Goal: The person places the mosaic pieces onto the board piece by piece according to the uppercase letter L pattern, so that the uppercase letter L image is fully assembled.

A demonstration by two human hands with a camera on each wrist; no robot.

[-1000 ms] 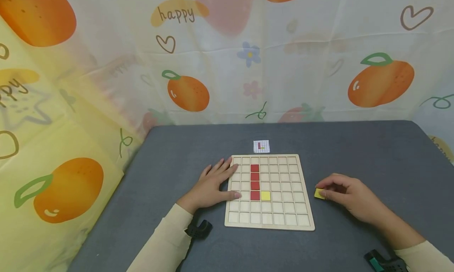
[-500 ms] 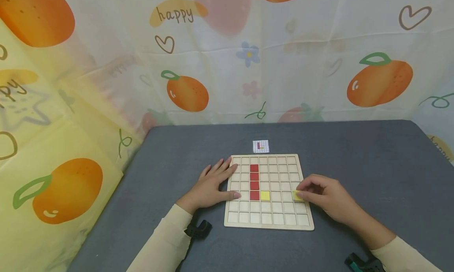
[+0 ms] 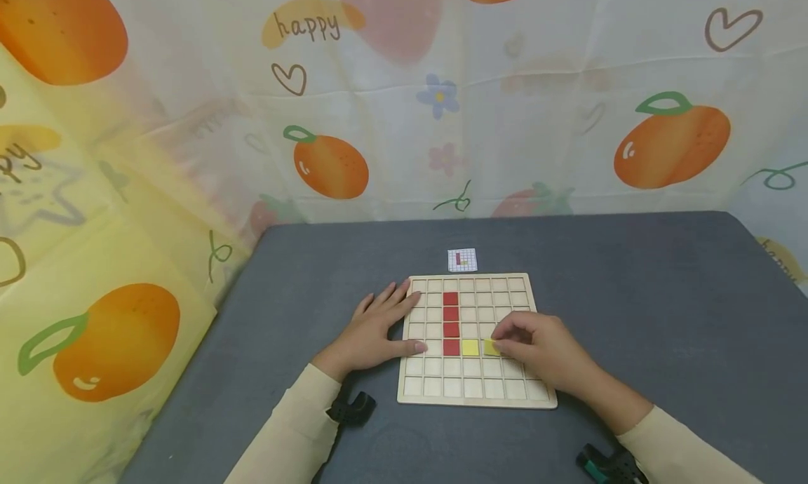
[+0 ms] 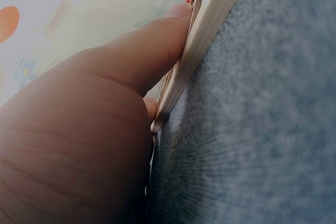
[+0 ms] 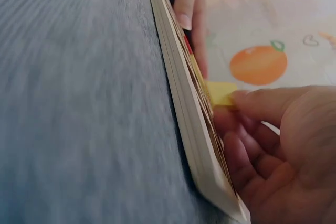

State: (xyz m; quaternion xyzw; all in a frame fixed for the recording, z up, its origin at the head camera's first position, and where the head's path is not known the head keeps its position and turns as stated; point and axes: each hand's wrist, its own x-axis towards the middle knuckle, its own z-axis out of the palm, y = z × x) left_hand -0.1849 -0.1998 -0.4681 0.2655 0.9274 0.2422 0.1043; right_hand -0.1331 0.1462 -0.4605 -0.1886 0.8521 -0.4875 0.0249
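Observation:
A wooden grid board (image 3: pixel 435 386) lies on the table with a column of several red square tiles (image 3: pixel 451 313) set in its cells. One yellow tile (image 3: pixel 470 348) sits in the cell to the right of the lowest red one. My right hand (image 3: pixel 548 347) pinches a second yellow tile (image 3: pixel 490 348) between thumb and fingers, just right of the first; in the right wrist view this held tile (image 5: pixel 221 93) is tilted up at the board's surface. With fingers spread, my left hand (image 3: pixel 374 335) rests on the board's left edge, its thumb (image 4: pixel 152 45) over the rim.
Behind the board lies a small printed card (image 3: pixel 462 260) showing a grid with red and yellow cells. The grey table (image 3: pixel 663 294) extends around the board. A fruit-patterned cloth (image 3: pixel 404 140) hangs behind it. Each wrist wears a black strap device (image 3: pixel 353 408).
My right hand has moved left from beside the board to over it, carrying the pinched yellow tile to the cell beside the other yellow one. The left hand has stayed put.

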